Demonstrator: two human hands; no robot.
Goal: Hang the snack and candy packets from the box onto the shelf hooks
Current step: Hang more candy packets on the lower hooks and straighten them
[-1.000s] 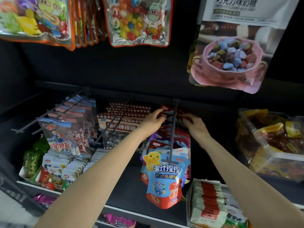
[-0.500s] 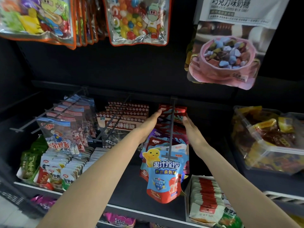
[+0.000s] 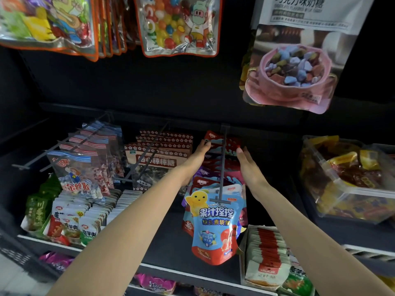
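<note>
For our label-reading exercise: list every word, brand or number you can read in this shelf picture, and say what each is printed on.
"果汁捏捏" and "VITAMIN GUMMY": front blue gummy pouch on the centre hook.
"60%": red pouch edge behind it.
"棒棒糖": brown lollipop bag.
"金丝猴": clear candy bag at left.
"巧克力味奶糖": white-topped bag at upper right.
Smaller print on these and on the boxed sachets is too blurred to read.
</note>
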